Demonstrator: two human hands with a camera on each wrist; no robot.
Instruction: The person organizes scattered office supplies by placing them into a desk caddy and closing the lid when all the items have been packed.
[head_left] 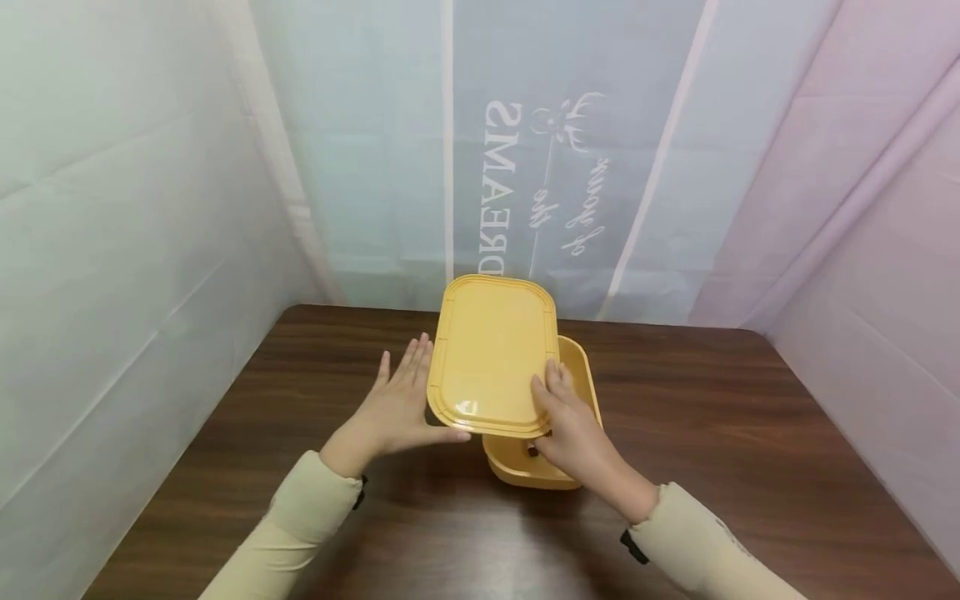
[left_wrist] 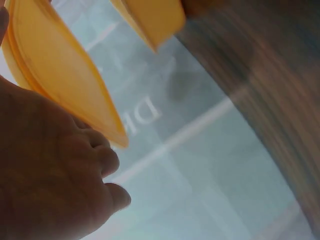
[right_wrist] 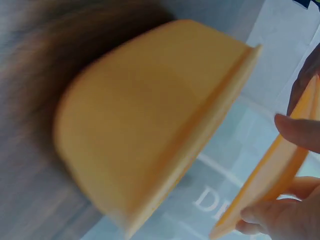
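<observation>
A yellow rectangular lid [head_left: 495,350] with rounded corners is held up over a matching yellow box [head_left: 536,475], hiding much of it. My right hand [head_left: 577,433] pinches the lid by its right edge, thumb on the top face. Along the lid's left edge lies my left hand [head_left: 397,408], its fingers straight and spread and its thumb stretched under the near corner. In the right wrist view the box [right_wrist: 145,110] shows its deep side wall, with the lid [right_wrist: 270,175] apart from it. Something small and dark [head_left: 533,450] shows inside the box below the lid.
The box stands on a dark brown wooden table [head_left: 315,367]. Behind the table hangs a blue-grey cloth [head_left: 375,167] with white lettering. Pale cloth walls [head_left: 135,208] close off the left and right sides.
</observation>
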